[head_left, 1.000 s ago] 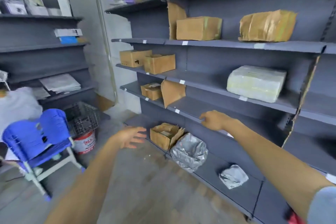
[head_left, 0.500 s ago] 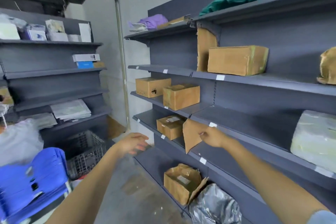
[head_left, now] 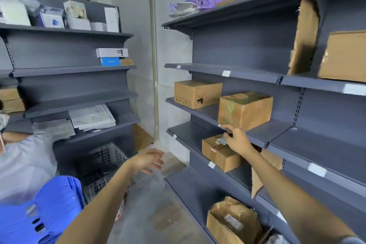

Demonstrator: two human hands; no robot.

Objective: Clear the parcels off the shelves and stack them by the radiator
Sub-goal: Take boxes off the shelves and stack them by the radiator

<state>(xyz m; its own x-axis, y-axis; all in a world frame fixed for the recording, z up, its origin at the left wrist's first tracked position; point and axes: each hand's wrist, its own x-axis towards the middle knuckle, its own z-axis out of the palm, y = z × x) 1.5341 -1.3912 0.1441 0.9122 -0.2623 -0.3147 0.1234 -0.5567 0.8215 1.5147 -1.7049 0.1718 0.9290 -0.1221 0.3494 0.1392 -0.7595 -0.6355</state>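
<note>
Dark grey shelves [head_left: 257, 74] on the right carry several cardboard parcels. A taped brown box [head_left: 245, 110] and a plain box [head_left: 198, 93] stand on the middle shelf. Below them sits a small box [head_left: 219, 154] with a label. My right hand [head_left: 235, 140] reaches out over that small box, its fingertips at the front edge of the shelf under the taped box; it holds nothing. My left hand [head_left: 147, 159] hangs open in mid-air over the floor, blurred. A torn open box [head_left: 231, 222] rests on the bottom shelf. Another large box [head_left: 344, 55] stands on the upper shelf.
A second shelf unit [head_left: 69, 69] at left carries white packets and small boxes. A blue plastic chair [head_left: 39, 210] and a grey crate [head_left: 103, 166] stand low left. A person in a grey top [head_left: 21, 160] is at the left edge. A pipe [head_left: 153, 55] runs down the corner.
The view has swung left and up along the shelves. My right hand moved from the loose cardboard flap to above the small box. My left hand stayed out, open.
</note>
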